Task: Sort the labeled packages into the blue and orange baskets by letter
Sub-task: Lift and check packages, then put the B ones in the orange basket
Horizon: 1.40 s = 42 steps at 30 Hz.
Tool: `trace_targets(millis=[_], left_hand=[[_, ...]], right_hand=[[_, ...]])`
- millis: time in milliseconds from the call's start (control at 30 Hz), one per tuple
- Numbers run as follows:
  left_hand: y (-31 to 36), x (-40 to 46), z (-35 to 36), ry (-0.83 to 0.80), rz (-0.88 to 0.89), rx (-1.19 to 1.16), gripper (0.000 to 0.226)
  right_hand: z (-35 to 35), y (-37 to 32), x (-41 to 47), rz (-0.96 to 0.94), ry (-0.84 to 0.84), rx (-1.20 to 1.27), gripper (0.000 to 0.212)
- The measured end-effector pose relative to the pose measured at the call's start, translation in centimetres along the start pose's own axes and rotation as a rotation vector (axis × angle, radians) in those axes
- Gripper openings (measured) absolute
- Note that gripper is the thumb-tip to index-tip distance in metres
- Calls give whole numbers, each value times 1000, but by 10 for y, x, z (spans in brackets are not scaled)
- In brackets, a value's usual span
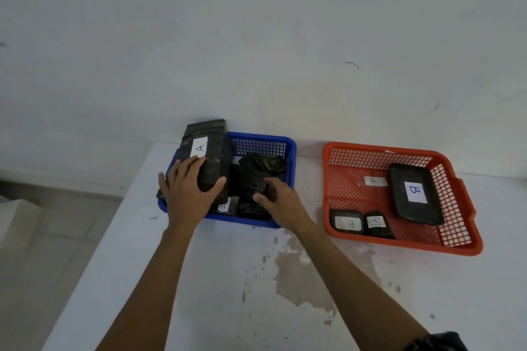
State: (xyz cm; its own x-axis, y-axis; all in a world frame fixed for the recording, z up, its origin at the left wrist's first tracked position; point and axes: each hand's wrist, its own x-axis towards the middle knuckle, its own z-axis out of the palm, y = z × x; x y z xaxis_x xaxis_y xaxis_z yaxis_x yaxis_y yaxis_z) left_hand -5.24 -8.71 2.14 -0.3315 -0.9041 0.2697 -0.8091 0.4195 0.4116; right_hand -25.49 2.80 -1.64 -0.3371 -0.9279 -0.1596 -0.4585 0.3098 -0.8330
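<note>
A blue basket [265, 145] stands at the back left of the white table and holds several dark wrapped packages. My left hand [188, 191] grips the near end of a long dark package labelled A [212, 148], which leans tilted over the basket's left side. My right hand [278, 198] reaches into the same basket, its fingers curled on a crumpled dark package [251, 179]. To the right, the orange basket [353, 196] holds a large package labelled B [415, 194] and two small ones [346, 222] [377, 224] at its front left.
The white table [199, 279] has a worn, stained patch [302, 273] between me and the baskets. Its left edge drops to a tiled floor [57, 236]. A white wall [256, 37] rises right behind both baskets. A loose label [375, 181] lies in the orange basket.
</note>
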Motion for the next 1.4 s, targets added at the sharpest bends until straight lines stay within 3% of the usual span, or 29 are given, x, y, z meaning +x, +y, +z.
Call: trace_targets(millis=[167, 433, 567, 700, 833, 967, 1100, 1167, 1267, 1400], left_hand=[[-12, 9, -8, -81, -37, -171, 73], [-29, 13, -10, -92, -85, -301, 79], [-26, 13, -8, -104, -39, -239, 81], [-20, 10, -3, -90, 42, -117, 82], [-19, 10, 1, -98, 53, -91, 84], [-16, 12, 1, -87, 39, -80, 79], [7, 18, -3, 9, 42, -114, 60], [27, 23, -7, -49, -4, -255, 56], [47, 32, -10, -292, -102, -401, 53], [49, 39, -10, -492, -216, -567, 38]], right_hand=[[28, -5, 37, 210, 58, 45, 80], [38, -6, 63, 384, 278, 136, 58], [39, -2, 61, 386, 243, 214, 40], [31, -2, 55, 339, 191, 259, 45], [12, -3, 40, 208, 239, 249, 23], [-12, -4, 20, 136, 263, 447, 12], [-29, -7, 6, 134, 218, 685, 14], [-34, -8, 1, 125, 199, 743, 17], [-39, -10, -4, 91, 226, 753, 23], [-48, -9, -10, 33, 252, 743, 12]])
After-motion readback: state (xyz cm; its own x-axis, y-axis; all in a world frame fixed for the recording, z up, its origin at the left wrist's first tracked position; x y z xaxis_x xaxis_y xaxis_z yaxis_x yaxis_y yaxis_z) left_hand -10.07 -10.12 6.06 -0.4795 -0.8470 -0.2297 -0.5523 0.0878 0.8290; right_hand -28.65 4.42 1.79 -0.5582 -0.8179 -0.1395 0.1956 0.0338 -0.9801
